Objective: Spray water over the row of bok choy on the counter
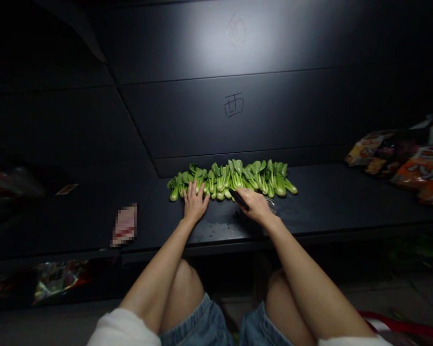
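A row of bok choy (234, 175) lies along the back of the dark shelf, leaves towards the back panel and pale stems towards me. My left hand (195, 202) rests at the left part of the row, fingers spread over the stems. Closed in my right hand (254, 204) is what looks like a spray bottle (239, 199), its black head pointing up and left just in front of the stems. Part of its clear body shows beside the hand; the rest is hidden. Wet patches (220, 230) glisten on the shelf between my hands.
Packaged snack bags (422, 168) are piled at the right end of the shelf. A blurred-out card (125, 225) lies near the front edge at left, with a smaller card (67, 189) behind it. Shiny packages (56, 281) sit below the shelf at lower left.
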The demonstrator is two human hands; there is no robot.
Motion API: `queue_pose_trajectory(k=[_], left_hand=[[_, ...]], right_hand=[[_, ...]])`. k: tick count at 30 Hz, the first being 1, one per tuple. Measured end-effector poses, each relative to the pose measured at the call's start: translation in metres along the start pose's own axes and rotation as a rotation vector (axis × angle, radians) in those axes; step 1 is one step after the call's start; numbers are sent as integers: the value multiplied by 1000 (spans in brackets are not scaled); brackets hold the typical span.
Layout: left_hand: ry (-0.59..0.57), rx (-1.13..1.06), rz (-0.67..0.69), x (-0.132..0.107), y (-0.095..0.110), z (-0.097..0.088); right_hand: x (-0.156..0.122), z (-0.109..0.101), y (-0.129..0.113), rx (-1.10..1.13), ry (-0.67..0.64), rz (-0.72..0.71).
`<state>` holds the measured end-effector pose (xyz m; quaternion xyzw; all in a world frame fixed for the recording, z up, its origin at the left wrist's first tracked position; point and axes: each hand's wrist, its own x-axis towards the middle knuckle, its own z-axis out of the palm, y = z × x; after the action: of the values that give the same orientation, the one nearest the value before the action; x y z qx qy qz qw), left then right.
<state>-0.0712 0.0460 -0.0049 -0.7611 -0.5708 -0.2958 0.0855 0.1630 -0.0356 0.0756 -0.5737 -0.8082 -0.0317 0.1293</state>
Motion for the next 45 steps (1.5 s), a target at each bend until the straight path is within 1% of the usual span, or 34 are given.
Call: queue_pose_trajectory(k=[4,9,13,19,25,28,35,39,45], left_hand=[[3,3,-7,0,-5,-5],[3,3,-52,-4,-14,-10],[21,-9,-77,-7,-17,-8],[47,-43,-82,-8,-18,-4],[42,-91,-124,-8,-21,-3],[40,-97,-126,-8,-25,-3],[54,-93,-138,-10,-37,-3],[57,-117,-139,-11,-36,-1],[35,-125,-146,-12,-33,0]], right_hand=[[8,3,-10,-73,-28,-8],[14,5,-16,-87,-28,0],[14,3,-22,-97,-33,-3],[11,6,-30,-125,-27,-57],[12,0,-39,-76,-29,-32],[15,-1,-43,-50,-37,-27],[21,5,-48,-78,-37,-32],[21,3,-52,-82,-63,-32],[23,3,-60,-72,-60,-28]])
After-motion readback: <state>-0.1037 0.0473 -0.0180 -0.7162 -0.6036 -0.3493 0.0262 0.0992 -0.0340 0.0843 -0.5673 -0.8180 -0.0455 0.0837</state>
